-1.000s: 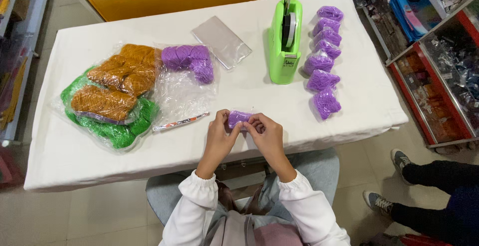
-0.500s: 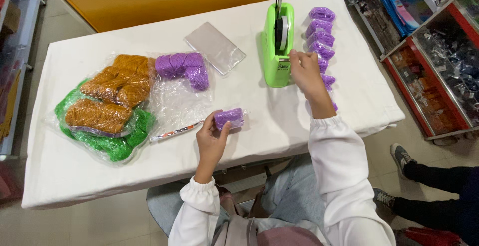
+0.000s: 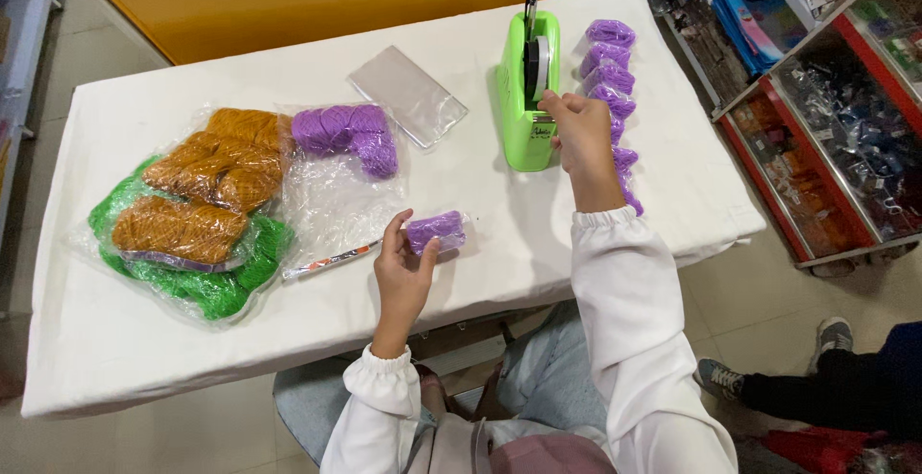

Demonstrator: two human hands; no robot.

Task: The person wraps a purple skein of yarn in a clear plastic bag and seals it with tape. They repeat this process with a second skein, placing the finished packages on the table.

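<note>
On the white desk (image 3: pixel 461 195): six-odd wrapped purple bundles (image 3: pixel 610 80) lined up done; left hand (image 3: pixel 403 272) gripping another bagged purple skein (image 3: pixel 435 231), unsealed; right hand (image 3: pixel 576 133) pinching tape at green dispenser (image 3: pixel 526 99); loose skeins (image 3: pixel 346 133) left.

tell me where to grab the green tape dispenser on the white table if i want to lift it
Grip the green plastic tape dispenser across its long flat side walls at mid-body, coming down from above. It stands upright and narrow, the roll and black blade post fill the top slot, and the right hand already crowds its near end.
</note>
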